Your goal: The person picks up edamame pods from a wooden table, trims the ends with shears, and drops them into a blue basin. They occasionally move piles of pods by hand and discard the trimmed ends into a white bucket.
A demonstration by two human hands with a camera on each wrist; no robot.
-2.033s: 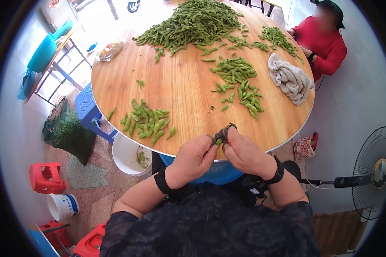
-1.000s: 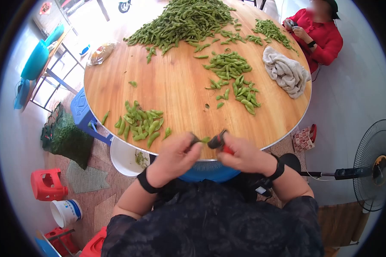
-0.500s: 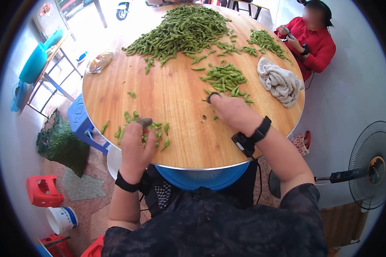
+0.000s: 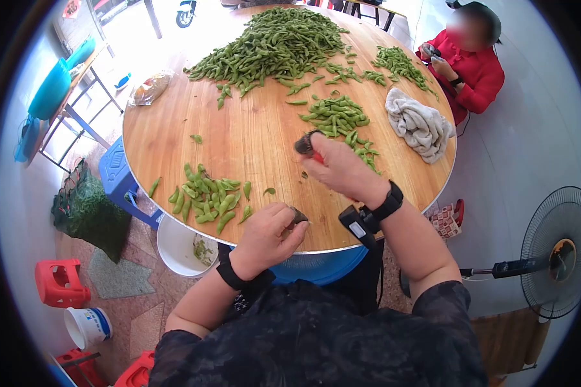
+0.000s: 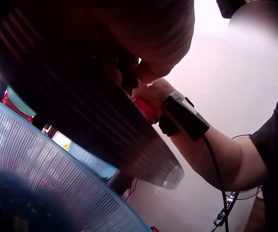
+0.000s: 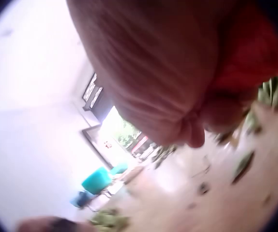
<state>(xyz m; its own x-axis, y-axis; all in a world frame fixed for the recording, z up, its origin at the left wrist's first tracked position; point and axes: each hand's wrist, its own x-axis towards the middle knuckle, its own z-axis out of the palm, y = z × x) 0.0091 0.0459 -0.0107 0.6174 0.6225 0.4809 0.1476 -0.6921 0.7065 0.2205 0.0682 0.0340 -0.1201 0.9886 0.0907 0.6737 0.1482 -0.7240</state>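
Note:
My left hand point(image 4: 268, 238) is at the table's near edge, fingers curled, a dark cover at its fingertips; whether it holds anything cannot be seen. Just left of it lies a loose pile of green pods point(image 4: 206, 197), with one single pod point(image 4: 269, 191) apart. Farther right, my right hand point(image 4: 342, 169) is above the table, curled round a red thing point(image 4: 317, 157), with a dark cover beside it. That red thing point(image 6: 255, 53) also shows within the hand in the right wrist view. Beyond this hand lies another group of pods point(image 4: 336, 116).
A large heap of pods point(image 4: 271, 51) stands at the back of the round table point(image 4: 239, 129). A crumpled cloth point(image 4: 419, 126) lies right, a plastic bag point(image 4: 152, 89) left. A blue basket point(image 4: 316, 266) sits below the near edge. Someone in red point(image 4: 474, 77) sits at the right.
My left hand has left the near pile, moving right and towards the body. A single pod now lies beside that pile. My right hand has drawn slightly left, off the right-hand pods.

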